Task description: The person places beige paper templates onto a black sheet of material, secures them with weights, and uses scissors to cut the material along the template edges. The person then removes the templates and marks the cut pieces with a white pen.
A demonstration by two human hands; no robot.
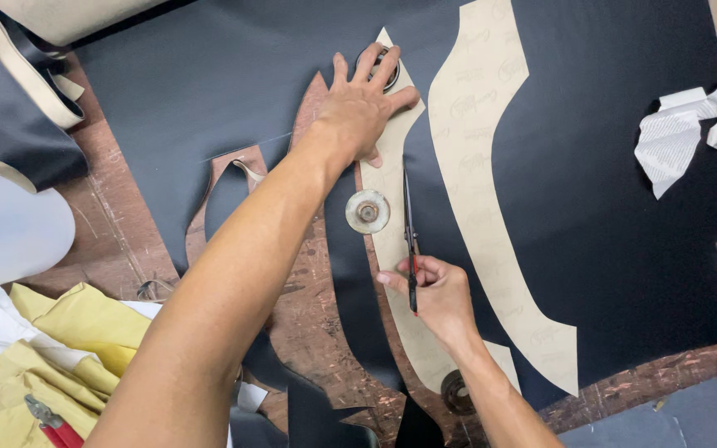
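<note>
head view: your left hand (361, 106) lies flat, fingers spread, pressing the narrow tan paper pattern (392, 216) onto the black fabric (607, 207), fingertips touching a round metal weight (378, 60). your right hand (435, 292) is clenched around black scissors (409, 236), blades pointing away along the pattern's edge. a second disc weight (368, 211) sits on that pattern between your hands

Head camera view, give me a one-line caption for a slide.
Left hand presses a paper pattern on black fabric while the right hand cuts with scissors.
</note>
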